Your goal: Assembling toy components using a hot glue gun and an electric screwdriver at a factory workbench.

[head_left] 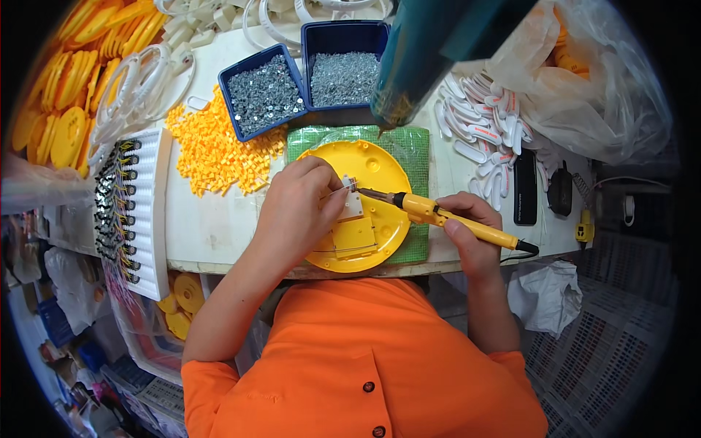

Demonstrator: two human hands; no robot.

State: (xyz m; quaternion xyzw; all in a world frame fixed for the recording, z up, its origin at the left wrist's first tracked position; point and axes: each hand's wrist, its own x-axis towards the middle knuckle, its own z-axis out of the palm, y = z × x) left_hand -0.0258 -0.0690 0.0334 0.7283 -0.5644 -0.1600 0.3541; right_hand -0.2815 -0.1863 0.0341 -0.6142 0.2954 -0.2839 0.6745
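A round yellow plastic shell (387, 164) lies open side up on a green mat (418, 153). Inside it are a small pale board and a yellow rectangular cover (354, 238). My right hand (473, 226) is closed around the yellow handle of a soldering iron (420, 208), its tip at a small metal part near the shell's middle. Over the shell's left side, my left hand (305, 201) is closed in a pinch on a thin pale wire (336, 193), which runs toward the iron's tip. Part of the left fingers is hidden behind the hand.
Two blue bins (345, 77) of small metal pieces stand behind the shell, beside a yellow heap of small parts (215, 146). A teal tool (420, 62) hangs above. White clips (485, 128) lie at right, and a white tray (152, 212) with wired parts at left.
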